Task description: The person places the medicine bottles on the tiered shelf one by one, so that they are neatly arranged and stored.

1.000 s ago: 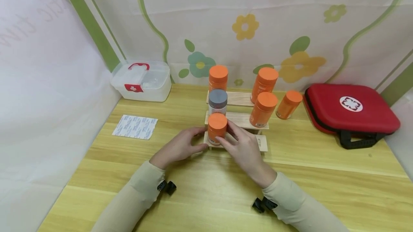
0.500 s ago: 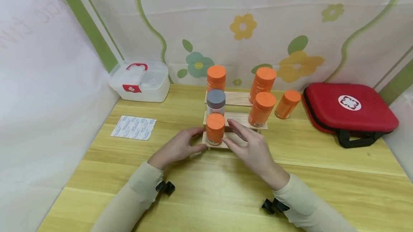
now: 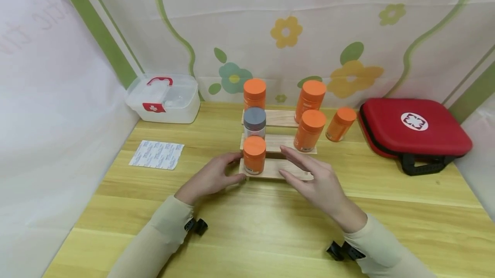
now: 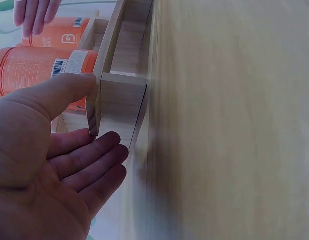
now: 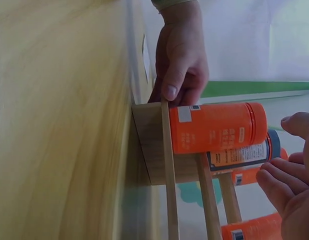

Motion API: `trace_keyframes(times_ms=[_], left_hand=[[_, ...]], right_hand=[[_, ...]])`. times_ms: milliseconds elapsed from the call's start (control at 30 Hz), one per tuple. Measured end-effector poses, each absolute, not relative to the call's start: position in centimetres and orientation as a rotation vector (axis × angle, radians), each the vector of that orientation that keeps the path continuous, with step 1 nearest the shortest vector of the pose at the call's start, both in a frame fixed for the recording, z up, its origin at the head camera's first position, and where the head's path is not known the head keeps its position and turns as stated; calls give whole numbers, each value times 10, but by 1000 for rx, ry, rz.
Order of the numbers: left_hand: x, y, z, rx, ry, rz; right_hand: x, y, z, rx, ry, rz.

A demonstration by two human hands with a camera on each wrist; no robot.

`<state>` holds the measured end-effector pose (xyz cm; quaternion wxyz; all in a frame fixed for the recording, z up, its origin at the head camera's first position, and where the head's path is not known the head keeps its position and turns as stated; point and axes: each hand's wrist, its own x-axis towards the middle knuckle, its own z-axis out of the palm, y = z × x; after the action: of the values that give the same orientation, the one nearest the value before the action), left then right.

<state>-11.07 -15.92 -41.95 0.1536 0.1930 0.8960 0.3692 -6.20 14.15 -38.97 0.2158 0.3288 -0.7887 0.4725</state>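
Note:
A three-step wooden rack (image 3: 276, 168) stands on the table, carrying several bottles. On its lowest step, at the left, is an orange bottle (image 3: 254, 155) standing upright. My left hand (image 3: 212, 177) holds the left end of that step, thumb at the front corner and index finger farther back; the left wrist view shows the thumb (image 4: 69, 92) against the board. My right hand (image 3: 319, 183) hovers right of the orange bottle, fingers spread and apart from it, holding nothing. Behind that bottle stands a grey-capped bottle (image 3: 255, 123) on the middle step.
More orange-capped bottles stand on the upper steps, and a smaller orange bottle (image 3: 341, 124) is on the table to the right. A red first-aid case (image 3: 415, 127) lies far right. At left are a clear first-aid box (image 3: 164, 99) and a printed white packet (image 3: 156, 154).
My right hand has let go of the orange bottle on the lowest step and drawn away to the right. My left hand stays at the rack's left end.

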Motion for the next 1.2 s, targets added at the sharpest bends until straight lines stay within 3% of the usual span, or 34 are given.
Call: trace_keyframes(times_ms=[500, 1200], left_hand=[[-110, -155, -419, 502, 2542, 1087], [-110, -155, -419, 515, 2552, 1078]], right_hand=[[-60, 183, -386, 923, -2094, 1285], [-58, 242, -380, 567, -2215, 1232]])
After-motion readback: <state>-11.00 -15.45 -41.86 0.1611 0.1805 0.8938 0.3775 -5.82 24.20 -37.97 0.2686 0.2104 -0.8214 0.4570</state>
